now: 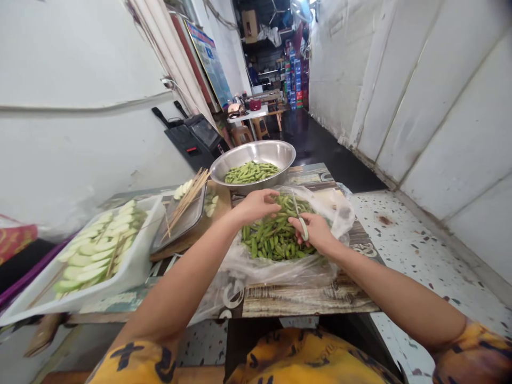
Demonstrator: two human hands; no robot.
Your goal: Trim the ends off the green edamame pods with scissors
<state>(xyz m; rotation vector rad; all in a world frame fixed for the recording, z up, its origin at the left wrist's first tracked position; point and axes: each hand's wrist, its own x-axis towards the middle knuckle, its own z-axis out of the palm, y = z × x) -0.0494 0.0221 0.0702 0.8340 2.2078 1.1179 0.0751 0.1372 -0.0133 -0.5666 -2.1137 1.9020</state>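
Note:
Green soybean pods (268,240) lie heaped in a spread clear plastic bag (280,274) on the table. My right hand (318,233) is closed around a pair of scissors (304,228) with a pale handle. The blades point up and away over the pods. Across from it, my left hand (260,205) hovers at the heap's far left edge, fingers curved and apart, with nothing visible in them. Just beyond the bag stands a wide metal basin (282,154) holding more pods.
On the left, a white plastic tray (146,232) holds skewered pale green slices. Bamboo skewers (186,200) lie across a metal tray (188,223) on a wooden board. The patterned table (312,301) ends close to my body. A white wall (452,101) runs along the right.

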